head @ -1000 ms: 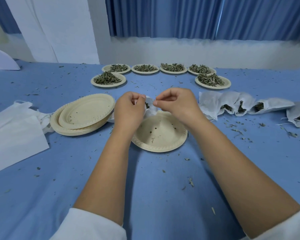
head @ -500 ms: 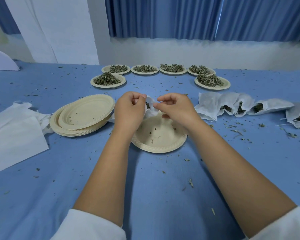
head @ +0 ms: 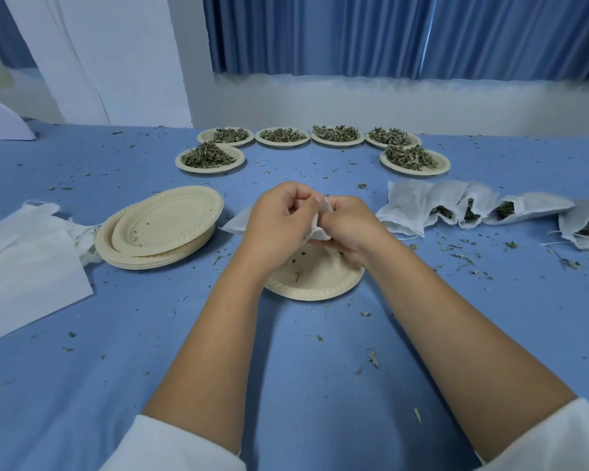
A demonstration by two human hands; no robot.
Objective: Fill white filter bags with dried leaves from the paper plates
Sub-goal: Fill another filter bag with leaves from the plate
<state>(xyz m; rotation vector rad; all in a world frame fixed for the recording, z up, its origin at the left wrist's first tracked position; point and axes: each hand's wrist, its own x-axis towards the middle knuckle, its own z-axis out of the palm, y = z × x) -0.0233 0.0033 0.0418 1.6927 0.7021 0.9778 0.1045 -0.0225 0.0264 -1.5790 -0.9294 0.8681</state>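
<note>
Pleated blue curtains [head: 405, 32] hang above a white ledge [head: 388, 100], behind the blue-clothed table [head: 286, 368].

The blue-clothed table [head: 286, 385] bears six leaf-heaped paper plates [head: 210, 171] far off, stacked empty plates [head: 157, 263] and flat white bags [head: 28, 266] left, one nearly bare plate [head: 315, 294] centre, filled filter bags [head: 408, 205] right, leaf crumbs [head: 373, 358] everywhere.
</note>
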